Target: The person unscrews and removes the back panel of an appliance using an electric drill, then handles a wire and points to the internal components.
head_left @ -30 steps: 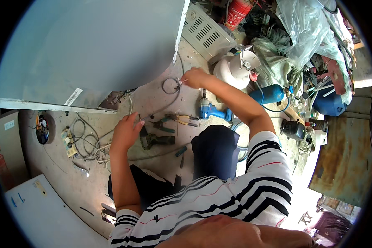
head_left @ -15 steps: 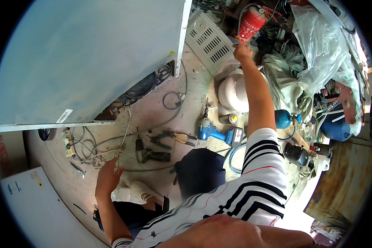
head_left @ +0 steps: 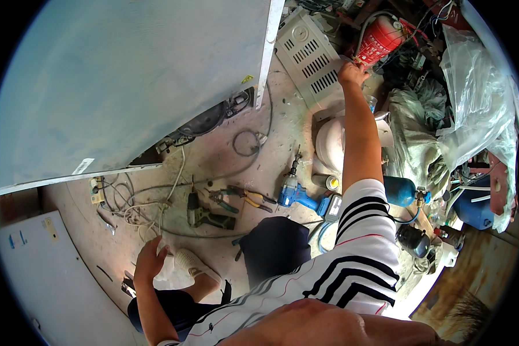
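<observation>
My right arm reaches far forward. My right hand [head_left: 353,74] is at the corner of a cream slotted metal panel [head_left: 315,62], beside the bottom of a red fire extinguisher [head_left: 379,43]. Its fingers are bent round something greyish that I cannot make out. My left hand [head_left: 150,260] hangs low at the left, thumb apart from the fingers, next to pale tangled cable [head_left: 137,213] and above a whitish bag [head_left: 174,275]. On the floor between my arms lie a dark green drill [head_left: 205,214], pliers [head_left: 254,200] and a blue cordless driver [head_left: 301,195].
A large grey-white appliance [head_left: 127,75] fills the upper left, its lower compartment exposed. A white panel [head_left: 34,277] stands at the lower left. Right of my arm are a blue gas cylinder [head_left: 399,191], a cream rounded container [head_left: 330,144], a small can [head_left: 326,182] and plastic sheeting [head_left: 476,86].
The view has shifted, so the extinguisher and slotted panel sit further right. My right hand stays by the panel's corner. My left hand has drawn back from the cable, its fingers more bent.
</observation>
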A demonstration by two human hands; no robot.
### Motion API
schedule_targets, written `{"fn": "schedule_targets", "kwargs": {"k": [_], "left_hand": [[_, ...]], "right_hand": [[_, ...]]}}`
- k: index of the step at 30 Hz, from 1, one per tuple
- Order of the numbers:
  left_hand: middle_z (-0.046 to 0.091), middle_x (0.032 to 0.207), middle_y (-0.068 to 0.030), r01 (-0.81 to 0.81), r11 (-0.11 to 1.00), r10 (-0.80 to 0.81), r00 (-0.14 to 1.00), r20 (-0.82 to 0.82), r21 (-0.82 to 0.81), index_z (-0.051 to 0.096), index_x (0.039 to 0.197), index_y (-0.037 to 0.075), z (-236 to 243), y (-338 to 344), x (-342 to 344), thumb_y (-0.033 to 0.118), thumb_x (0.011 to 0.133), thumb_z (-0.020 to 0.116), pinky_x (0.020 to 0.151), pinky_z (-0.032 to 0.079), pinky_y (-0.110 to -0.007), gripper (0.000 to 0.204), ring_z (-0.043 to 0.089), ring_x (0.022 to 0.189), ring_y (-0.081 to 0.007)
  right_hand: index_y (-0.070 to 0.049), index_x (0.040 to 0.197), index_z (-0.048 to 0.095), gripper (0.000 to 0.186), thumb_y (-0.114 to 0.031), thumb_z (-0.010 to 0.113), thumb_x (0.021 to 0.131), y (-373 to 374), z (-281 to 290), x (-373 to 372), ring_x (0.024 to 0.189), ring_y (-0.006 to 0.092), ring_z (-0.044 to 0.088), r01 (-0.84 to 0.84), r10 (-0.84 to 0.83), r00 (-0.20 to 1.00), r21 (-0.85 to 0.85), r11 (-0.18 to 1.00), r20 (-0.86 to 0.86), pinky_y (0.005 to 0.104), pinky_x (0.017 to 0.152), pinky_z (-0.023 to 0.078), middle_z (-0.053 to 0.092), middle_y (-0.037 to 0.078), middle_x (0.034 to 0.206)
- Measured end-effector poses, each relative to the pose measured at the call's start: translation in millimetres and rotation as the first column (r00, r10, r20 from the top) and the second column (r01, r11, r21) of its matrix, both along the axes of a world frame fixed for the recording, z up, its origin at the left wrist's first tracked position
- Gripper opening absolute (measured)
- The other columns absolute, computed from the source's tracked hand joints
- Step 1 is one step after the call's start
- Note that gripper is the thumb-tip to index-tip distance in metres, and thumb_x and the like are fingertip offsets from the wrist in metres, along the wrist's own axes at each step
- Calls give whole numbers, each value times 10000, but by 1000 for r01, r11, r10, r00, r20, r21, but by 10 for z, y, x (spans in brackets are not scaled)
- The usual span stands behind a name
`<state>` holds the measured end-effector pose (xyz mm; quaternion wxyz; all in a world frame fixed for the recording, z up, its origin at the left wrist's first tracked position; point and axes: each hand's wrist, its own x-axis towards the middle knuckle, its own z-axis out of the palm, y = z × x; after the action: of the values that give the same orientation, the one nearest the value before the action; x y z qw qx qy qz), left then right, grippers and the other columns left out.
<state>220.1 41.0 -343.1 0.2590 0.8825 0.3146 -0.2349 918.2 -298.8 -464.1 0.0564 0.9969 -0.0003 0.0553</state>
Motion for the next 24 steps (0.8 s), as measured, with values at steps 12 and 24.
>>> {"fn": "schedule_targets", "kwargs": {"k": [12,24], "left_hand": [[589,1162,-207,40,999,-39,998,-40,24,531,1259,43,-53,-33,110,272,889,600,929,436,-429,441,551,1086,-381],[613,1074,-200,205,979,-206,975,86,18,552,1215,32,-95,-127,405,253,855,635,818,480,-461,431,596,973,-387]], "right_hand": [[-356,976,724,223,-437,580,826,398,127,27,1210,299,448,14,-103,973,393,920,208,586,902,356,673,19,1089],[-336,964,728,217,-469,620,832,-315,2656,-365,1084,237,536,-422,474,606,-248,872,639,513,922,346,675,-62,1011]]}}
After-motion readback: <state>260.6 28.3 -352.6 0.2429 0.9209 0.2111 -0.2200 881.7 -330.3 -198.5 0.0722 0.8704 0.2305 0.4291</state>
